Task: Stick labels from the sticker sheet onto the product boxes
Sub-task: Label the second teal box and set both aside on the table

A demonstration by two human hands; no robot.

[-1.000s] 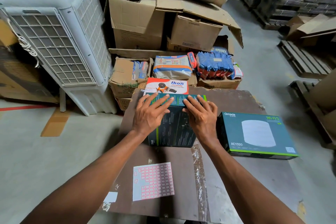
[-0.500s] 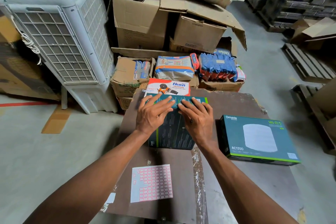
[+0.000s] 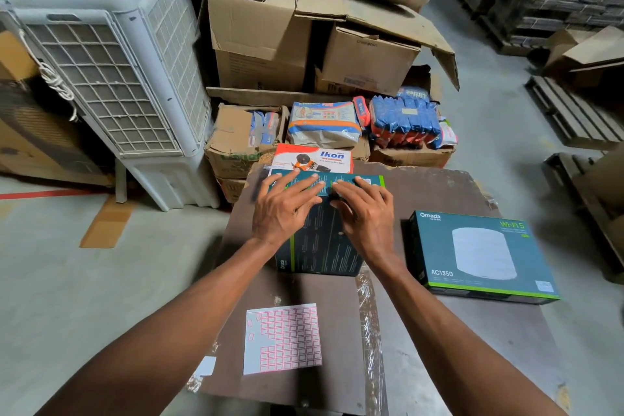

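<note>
A dark teal product box (image 3: 324, 246) lies in the middle of the brown table (image 3: 422, 192), its printed back face up. My left hand (image 3: 283, 209) rests flat on its far left part with straight fingers reaching over the far edge. Beside it, my right hand (image 3: 366, 209) presses with straight fingers on the box's far right part. A second teal Omada box (image 3: 479, 255) lies face up to the right. The sticker sheet (image 3: 282, 338) with red-framed labels lies flat on the near part of the table, some labels gone from its left side.
An orange and white Ikon box (image 3: 312, 159) lies just behind the middle box. Cardboard cartons (image 3: 260, 34) and bagged goods (image 3: 403, 121) stand behind the table, a white air cooler (image 3: 111, 71) at the left. Wooden pallets (image 3: 574, 118) lie on the floor at the right.
Both hands stay on the far part of the middle box. The right hand's fingers have shifted slightly along the far edge. The camera has tilted a little.
</note>
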